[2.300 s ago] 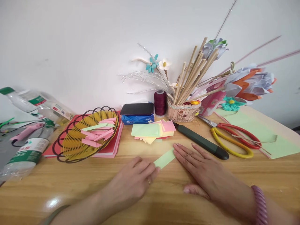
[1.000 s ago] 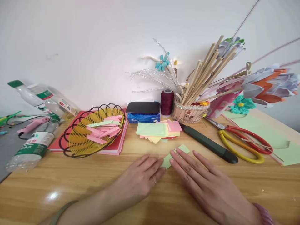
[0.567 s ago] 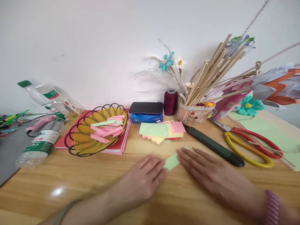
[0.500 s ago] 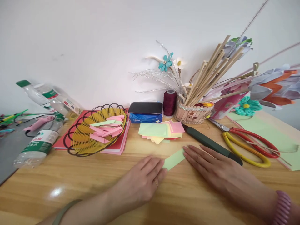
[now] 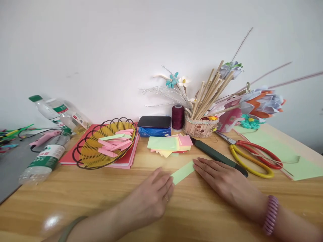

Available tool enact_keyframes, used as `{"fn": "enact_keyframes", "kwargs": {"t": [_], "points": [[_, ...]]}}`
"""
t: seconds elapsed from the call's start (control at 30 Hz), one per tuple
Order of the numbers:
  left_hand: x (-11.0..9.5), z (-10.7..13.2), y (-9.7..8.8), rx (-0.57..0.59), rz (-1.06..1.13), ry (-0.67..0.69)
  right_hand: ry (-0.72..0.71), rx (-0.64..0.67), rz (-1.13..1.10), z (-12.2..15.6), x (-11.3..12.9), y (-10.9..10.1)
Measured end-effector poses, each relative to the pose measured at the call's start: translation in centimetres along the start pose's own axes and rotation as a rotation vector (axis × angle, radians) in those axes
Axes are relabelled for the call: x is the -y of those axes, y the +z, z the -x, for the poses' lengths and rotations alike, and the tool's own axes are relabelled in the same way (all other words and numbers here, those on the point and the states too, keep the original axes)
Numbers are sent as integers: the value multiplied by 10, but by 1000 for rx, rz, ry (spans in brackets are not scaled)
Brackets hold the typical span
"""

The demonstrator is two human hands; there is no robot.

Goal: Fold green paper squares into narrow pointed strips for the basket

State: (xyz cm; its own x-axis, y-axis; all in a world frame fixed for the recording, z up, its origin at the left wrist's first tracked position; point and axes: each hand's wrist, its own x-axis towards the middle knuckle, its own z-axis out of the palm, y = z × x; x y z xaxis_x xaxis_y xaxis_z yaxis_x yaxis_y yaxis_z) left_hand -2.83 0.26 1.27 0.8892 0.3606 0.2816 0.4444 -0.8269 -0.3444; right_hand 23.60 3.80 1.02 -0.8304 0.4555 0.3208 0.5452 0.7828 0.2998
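A light green paper strip [image 5: 183, 172] lies slantwise on the wooden table between my hands. My left hand [image 5: 155, 192], its fingers bent and close together, grips the strip's lower left end; part of that end is hidden under the fingers. Stretched out flat, the fingers of my right hand [image 5: 219, 175] rest on the upper right end with their tips. Just beyond the strip is a loose pile of green, yellow and pink paper pieces [image 5: 163, 143]. A dark green cutter-like tool [image 5: 218, 154] lies right behind my right hand.
A yellow woven basket [image 5: 87, 153] of folded paper strips sits on red paper at left, near plastic bottles [image 5: 47, 158]. A phone [image 5: 154, 122], maroon thread spool [image 5: 178, 117] and stick-filled holder [image 5: 202, 127] stand behind. Scissors [image 5: 252, 158] lie at right.
The camera view has shifted slightly, so things at right sit further left. Both hands stay at the two ends of the green strip, with little visible movement.
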Motion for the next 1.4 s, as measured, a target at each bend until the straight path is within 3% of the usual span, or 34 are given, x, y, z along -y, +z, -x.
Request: {"fn": "enact_keyframes", "kwargs": {"t": [0.13,0.37,0.53,0.6,0.7,0.8,0.9,1.03,1.2,1.4], "points": [[0,-12,5,-61,40,-70,-10,-34,-2,-15,1,1],[2,-38,15,13,40,-209,-51,-114,-65,-22,1,3],[9,-45,17,79,129,-257,68,-139,-167,-21,3,-4],[13,-47,13,73,315,-345,143,-152,-206,-21,4,-8],[18,-49,9,106,772,-546,215,-169,-244,-19,4,-11],[24,-48,11,167,1244,-665,159,-160,-287,-19,6,-11],[27,-46,16,187,1494,-722,81,-129,-403,-20,10,-7],[28,-44,16,166,1334,-797,120,-116,-487,-22,14,-3],[25,-46,6,188,1089,-691,172,-98,-553,-24,12,-3],[28,-46,6,221,1096,-639,248,-75,-625,-24,9,-2]]}}
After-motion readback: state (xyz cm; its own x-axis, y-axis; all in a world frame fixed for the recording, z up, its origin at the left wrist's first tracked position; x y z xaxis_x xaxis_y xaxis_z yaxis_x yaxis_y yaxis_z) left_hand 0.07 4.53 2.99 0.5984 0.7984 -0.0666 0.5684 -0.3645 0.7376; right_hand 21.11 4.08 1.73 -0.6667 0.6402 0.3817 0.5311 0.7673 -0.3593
